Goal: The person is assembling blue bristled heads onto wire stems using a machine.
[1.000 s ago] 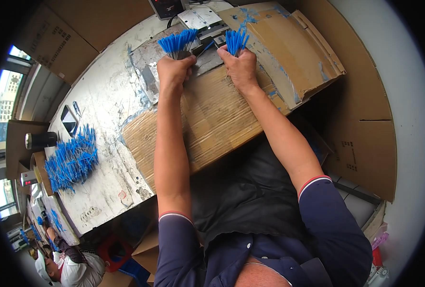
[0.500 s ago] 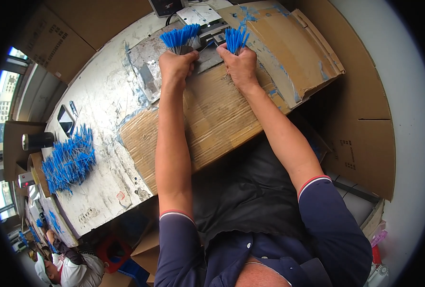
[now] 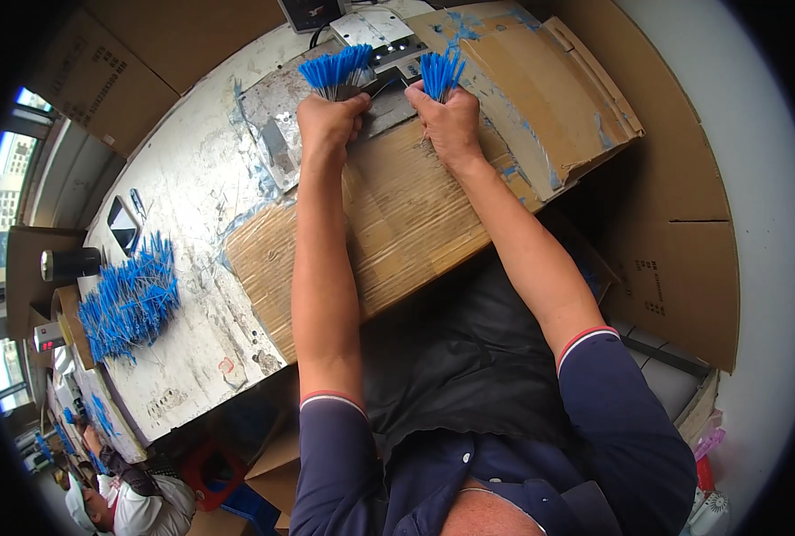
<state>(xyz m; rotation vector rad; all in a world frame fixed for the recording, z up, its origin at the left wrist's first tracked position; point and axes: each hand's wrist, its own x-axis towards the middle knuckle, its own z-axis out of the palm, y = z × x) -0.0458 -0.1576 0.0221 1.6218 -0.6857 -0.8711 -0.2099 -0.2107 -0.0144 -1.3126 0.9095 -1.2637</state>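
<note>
My left hand (image 3: 328,122) is closed around a thick bunch of thin grey wire-like pieces with blue ends (image 3: 336,70), the blue ends fanned out above my fist. A smaller bunch of the same blue-ended pieces (image 3: 440,75) is gripped in my right hand (image 3: 452,127). Between both hands, thumb and forefinger of each point inward at a small metal fixture (image 3: 404,64). A thin wire seems to reach from my left fingertips toward it; its exact hold is too small to make out. Beneath the fixture lies a grey metal plate (image 3: 388,114).
Flattened cardboard (image 3: 370,223) covers the table's front edge, and a cardboard box (image 3: 540,85) stands right of the fixture. At left a large heap of blue-ended pieces (image 3: 134,299) lies near a phone (image 3: 123,225) and a dark cylinder (image 3: 71,263). Another person (image 3: 138,500) works at lower left.
My hands stay almost in place, still holding both bunches. Part of the fixture between them looks slightly shifted, showing round bright spots. The other person's hand has moved a little.
</note>
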